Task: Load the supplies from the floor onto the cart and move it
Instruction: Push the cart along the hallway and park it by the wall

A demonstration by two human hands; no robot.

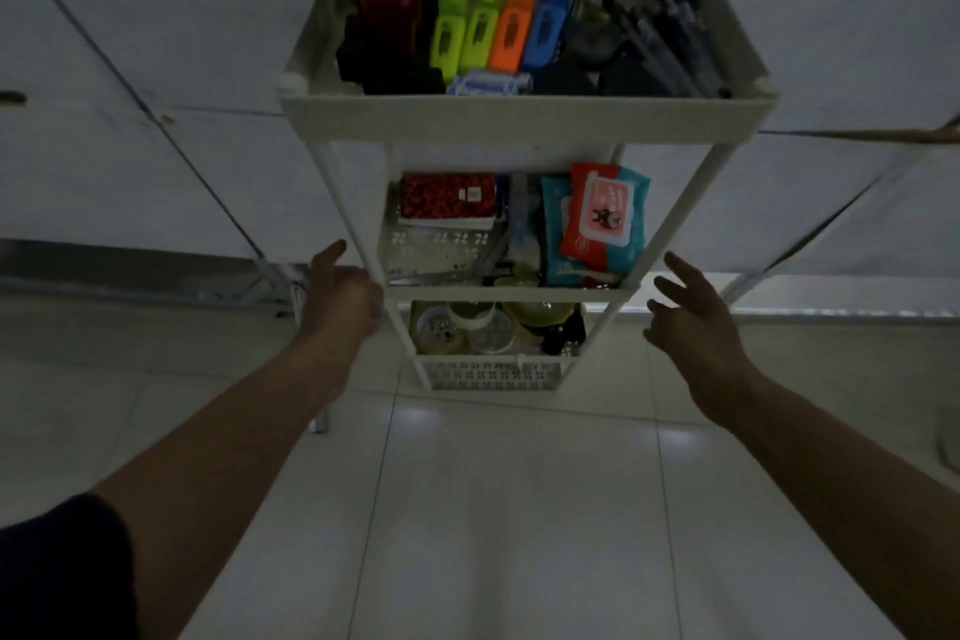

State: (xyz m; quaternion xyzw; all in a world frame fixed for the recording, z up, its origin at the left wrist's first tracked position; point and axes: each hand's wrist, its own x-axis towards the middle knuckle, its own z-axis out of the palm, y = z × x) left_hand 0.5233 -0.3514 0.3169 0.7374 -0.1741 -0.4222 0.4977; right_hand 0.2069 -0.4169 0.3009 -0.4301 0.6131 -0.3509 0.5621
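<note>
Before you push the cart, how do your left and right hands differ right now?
The left hand is curled against the white cart's left front post, thumb up; the right hand is open with fingers spread, just short of the right front post. The left looks in contact, the right apart. Both are empty, at middle-shelf height.

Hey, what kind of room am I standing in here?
Probably an office or supply room, dimly lit: pale tiled floor, plain white wall panels, and a white three-tier cart stocked with highlighters, pens and wet wipes.
</note>
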